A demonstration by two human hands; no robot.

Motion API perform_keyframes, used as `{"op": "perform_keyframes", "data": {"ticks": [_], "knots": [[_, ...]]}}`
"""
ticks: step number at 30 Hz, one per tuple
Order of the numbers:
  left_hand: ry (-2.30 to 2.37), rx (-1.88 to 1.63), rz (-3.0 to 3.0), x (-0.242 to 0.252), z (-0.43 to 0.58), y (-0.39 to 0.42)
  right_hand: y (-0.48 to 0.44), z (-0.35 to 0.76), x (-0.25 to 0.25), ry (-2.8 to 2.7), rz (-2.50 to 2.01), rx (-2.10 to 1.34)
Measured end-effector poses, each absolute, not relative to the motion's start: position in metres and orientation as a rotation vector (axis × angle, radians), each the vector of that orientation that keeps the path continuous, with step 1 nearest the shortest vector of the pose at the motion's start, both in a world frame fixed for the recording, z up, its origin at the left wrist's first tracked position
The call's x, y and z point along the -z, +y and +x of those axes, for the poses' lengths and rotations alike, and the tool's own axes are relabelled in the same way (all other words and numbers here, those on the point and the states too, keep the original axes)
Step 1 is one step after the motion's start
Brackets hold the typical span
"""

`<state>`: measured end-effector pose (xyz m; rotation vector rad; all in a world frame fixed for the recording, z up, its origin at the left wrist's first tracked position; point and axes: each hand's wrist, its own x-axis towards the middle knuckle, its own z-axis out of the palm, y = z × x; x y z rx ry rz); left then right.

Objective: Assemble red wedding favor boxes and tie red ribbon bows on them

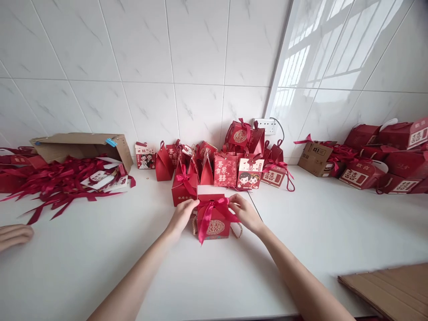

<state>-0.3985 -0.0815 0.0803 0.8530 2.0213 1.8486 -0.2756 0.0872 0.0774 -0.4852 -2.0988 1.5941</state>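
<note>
A red gift box (214, 227) with a round gold emblem stands upright on the white table, with twisted cord loops at its sides. Across its top lies a dark pink ribbon bow (214, 207), one tail hanging down the front. My left hand (180, 218) pinches the bow's left side at the upper edge of the box. On the opposite side, my right hand (246, 215) has its thumb and fingers closed on the bow's right loop. Just behind my left hand stands another red box (184, 189) with a ribbon bow.
Several red boxes and bags (225, 171) line the wall, below a power strip (265, 126). Loose ribbons (67, 178) spill from a cardboard box (83, 138) at left; another person's hand (15, 236) rests nearby. More red boxes (363, 174) and cardboard (391, 285) are at right.
</note>
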Motion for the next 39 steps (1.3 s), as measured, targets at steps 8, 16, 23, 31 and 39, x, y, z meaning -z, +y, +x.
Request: {"op": "perform_keyframes", "data": {"ticks": [8,16,23,31,39], "knots": [[2.085,-1.796,0.761,-0.082,-0.407,-0.087,0.092,-0.270,-0.082,-2.110,-0.551,-1.547],[1.860,-1.584,0.954,-0.087,-0.391,-0.087,0.076,-0.266,-0.091,-2.258,-0.422,-1.499],[1.851,-1.518,1.013,-0.088,-0.393,-0.084,0.082,-0.270,-0.087,-2.216,-0.448,-1.526],[1.768,-1.522,1.044,-0.087,-0.395,-0.085,0.081,-0.269,-0.087,-2.237,-0.431,-1.541],[1.711,-1.591,1.015,-0.084,-0.400,-0.088,0.082,-0.267,-0.087,-2.236,-0.396,-1.561]]}}
